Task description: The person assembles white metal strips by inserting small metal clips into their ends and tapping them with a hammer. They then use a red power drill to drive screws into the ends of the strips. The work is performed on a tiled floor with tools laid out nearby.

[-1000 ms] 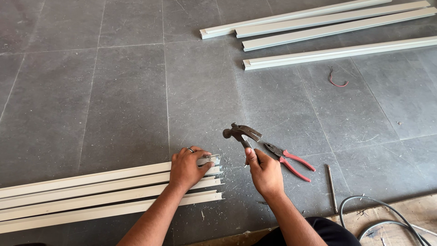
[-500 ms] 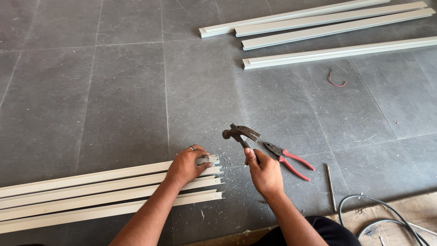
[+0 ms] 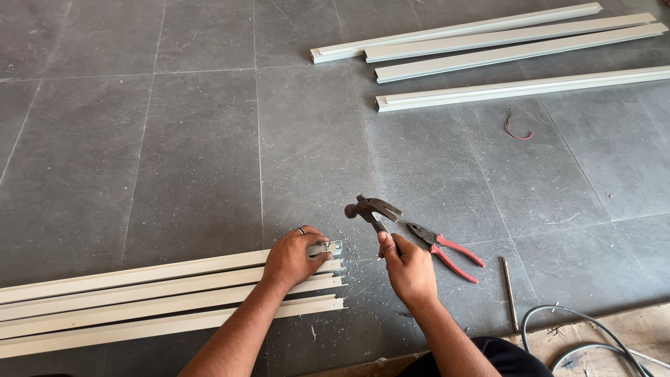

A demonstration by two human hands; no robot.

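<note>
Cream plastic strips (image 3: 139,297) lie side by side on the grey tiled floor (image 3: 174,139) at the near left, their ends pointing right. The left hand (image 3: 293,258) sits on the far strip near its end, fingers curled together and pinching a small grey clip (image 3: 326,247) against it; a ring shows on one finger. Just to the right, the right hand (image 3: 408,269) is clamped on the handle of a claw hammer (image 3: 373,209), head raised off the floor and tilted, close to the clip but apart from it. Right of that hand, red-handled pliers (image 3: 447,251) lie flat on the tiles, with a thin metal rod (image 3: 509,293) beyond them. Grey cable (image 3: 579,335) loops at the near right. Far right, four more pale strips (image 3: 516,56) lie together, a red wire scrap (image 3: 518,129) near them.
</note>
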